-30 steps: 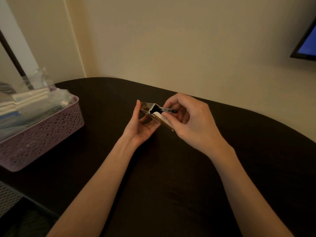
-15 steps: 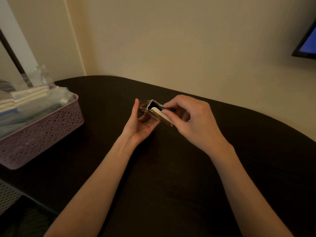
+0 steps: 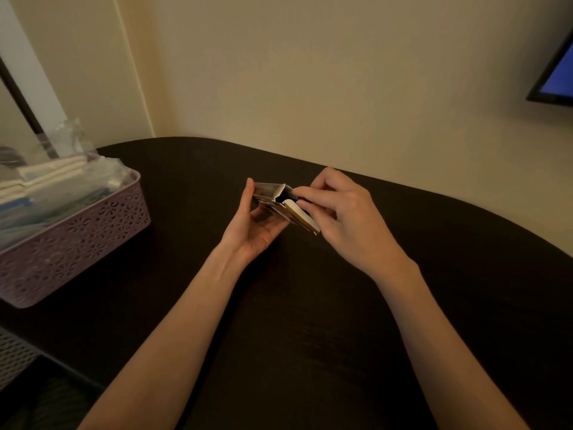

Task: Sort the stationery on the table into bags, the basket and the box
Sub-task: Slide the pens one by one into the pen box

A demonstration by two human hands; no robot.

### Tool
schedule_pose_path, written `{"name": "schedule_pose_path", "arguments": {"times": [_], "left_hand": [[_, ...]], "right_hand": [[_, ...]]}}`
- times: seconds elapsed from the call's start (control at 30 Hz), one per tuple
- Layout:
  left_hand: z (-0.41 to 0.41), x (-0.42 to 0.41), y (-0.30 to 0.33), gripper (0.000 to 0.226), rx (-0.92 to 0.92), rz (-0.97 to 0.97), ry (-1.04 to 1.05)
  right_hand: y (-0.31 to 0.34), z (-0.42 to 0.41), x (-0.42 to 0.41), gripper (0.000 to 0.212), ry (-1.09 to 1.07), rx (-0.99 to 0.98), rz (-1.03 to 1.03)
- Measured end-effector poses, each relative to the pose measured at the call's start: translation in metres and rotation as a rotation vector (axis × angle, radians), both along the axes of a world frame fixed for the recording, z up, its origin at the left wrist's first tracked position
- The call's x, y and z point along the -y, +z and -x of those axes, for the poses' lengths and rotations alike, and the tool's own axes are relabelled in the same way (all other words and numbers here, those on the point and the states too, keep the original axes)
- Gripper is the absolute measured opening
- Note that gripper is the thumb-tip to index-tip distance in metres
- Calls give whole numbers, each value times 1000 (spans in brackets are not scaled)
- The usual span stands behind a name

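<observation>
Fingers (image 3: 305, 191) of the right hand (image 3: 347, 218) pinch a thin dark item at the small open-flapped cardboard box (image 3: 279, 201), mid-frame, cradled by left hand (image 3: 257, 231). Light, crushable: hold its side walls.

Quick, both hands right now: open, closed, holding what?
Left hand: holds the small open box above the table, fingers around it.
Right hand: fingers pinch a small dark item at the box's open end.
</observation>
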State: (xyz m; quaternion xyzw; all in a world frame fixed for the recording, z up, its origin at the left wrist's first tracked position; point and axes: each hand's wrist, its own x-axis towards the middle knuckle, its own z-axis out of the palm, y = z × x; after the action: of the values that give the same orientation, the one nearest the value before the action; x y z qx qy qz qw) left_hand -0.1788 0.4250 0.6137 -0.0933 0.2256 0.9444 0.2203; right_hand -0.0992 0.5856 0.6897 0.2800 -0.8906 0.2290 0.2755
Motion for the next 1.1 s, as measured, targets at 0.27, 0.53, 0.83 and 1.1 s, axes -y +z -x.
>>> {"name": "schedule_pose_path", "arguments": {"times": [0.27,0.53,0.83,1.1], "left_hand": [[4,3,-3,71,-16,-5,6],[-2,2,2,71,-38,28,11],[-8,-2,5,71,-33,41,-24],[-9,-3,6,68,-76,88,-49]], "right_hand": [[4,-2,3,18,62,65,142],[0,2,-1,16,23,-4,154],[-3,6,-2,21,-1,92,217],[-1,6,-2,11,-21,180,296]]}}
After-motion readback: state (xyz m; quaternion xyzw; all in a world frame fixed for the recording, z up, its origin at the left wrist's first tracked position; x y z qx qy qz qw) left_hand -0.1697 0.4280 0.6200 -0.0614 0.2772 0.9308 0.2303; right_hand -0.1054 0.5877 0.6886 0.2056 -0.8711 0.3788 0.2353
